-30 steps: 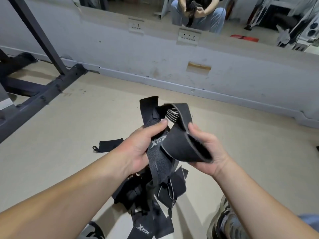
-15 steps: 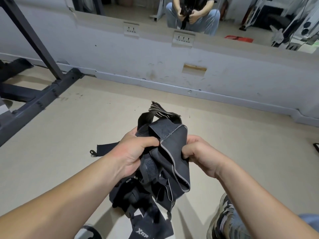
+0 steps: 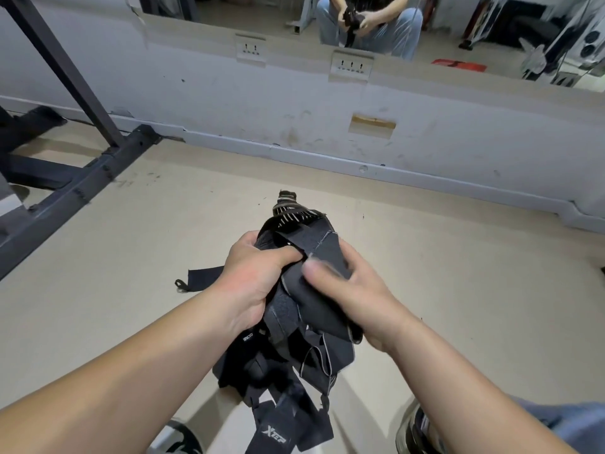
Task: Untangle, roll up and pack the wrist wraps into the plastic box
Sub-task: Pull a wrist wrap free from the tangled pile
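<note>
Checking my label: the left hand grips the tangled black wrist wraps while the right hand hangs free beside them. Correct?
No. The right hand is not free: the head view shows it pinching the wrist wraps too. The left hand does grip them.

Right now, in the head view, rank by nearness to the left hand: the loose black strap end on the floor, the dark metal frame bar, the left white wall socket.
1. Loose black strap end: floor, just left of the left hand.
2. Dark metal frame bar: floor, far left.
3. Left white wall socket: far wall, above.
</note>
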